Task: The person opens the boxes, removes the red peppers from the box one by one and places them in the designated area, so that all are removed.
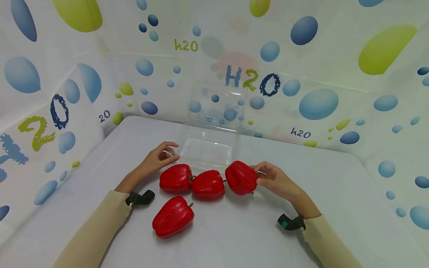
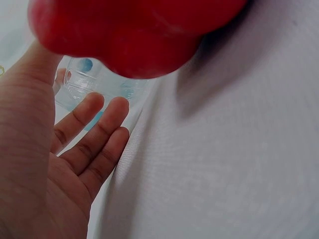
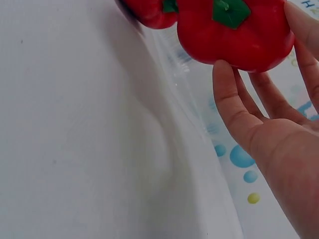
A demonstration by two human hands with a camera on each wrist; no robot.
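My right hand grips a red bell pepper at its right side, near the front right corner of a clear plastic box. In the right wrist view, the fingers and thumb press on that pepper around its green stem end. My left hand is beside the box's left edge, fingers loosely bent; whether it touches the box I cannot tell. The left wrist view shows several of its fingers spread, holding no pepper. Just in front of the box lie a left pepper and a middle pepper.
Another red bell pepper lies nearer to me on the white tablecloth. The box's lid stands raised at the back against a patterned backdrop. Dark wrist cameras are strapped on both wrists.
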